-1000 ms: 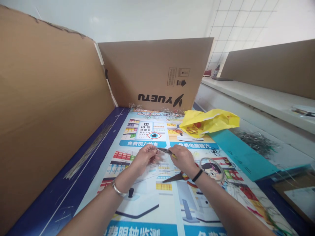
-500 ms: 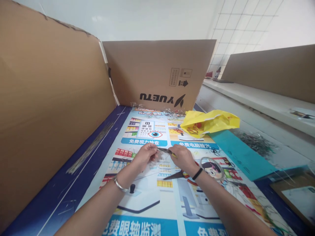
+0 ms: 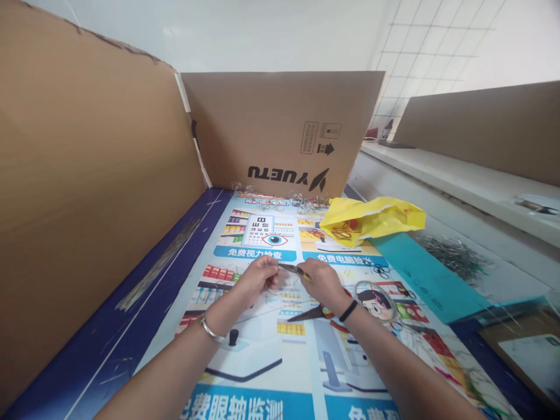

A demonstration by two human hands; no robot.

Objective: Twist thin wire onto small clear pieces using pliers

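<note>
My right hand (image 3: pixel 321 283) is closed around a pair of pliers (image 3: pixel 287 267) with yellow on the handles. Their dark jaws point left and reach the fingertips of my left hand (image 3: pixel 259 278). That left hand is pinched shut on a thin wire (image 3: pixel 258 315), which loops faintly below the fingers; its exact ends are too fine to make out. Scissors (image 3: pixel 308 314) with orange-red handles lie under my right wrist, blades toward the left. Just right of that wrist is a round wire coil (image 3: pixel 357 294).
A yellow bag (image 3: pixel 376 217) lies open at the back right, by a teal sheet (image 3: pixel 431 280). Wire scraps (image 3: pixel 308 203) line the back cardboard panel (image 3: pixel 280 128). Straight wires (image 3: pixel 160 265) lie along the left cardboard wall (image 3: pixel 87 192). A wire heap (image 3: pixel 452 256) sits far right.
Very little differs. Both hands stay close together, with the pliers at the left fingertips, and the whole view has shifted slightly.
</note>
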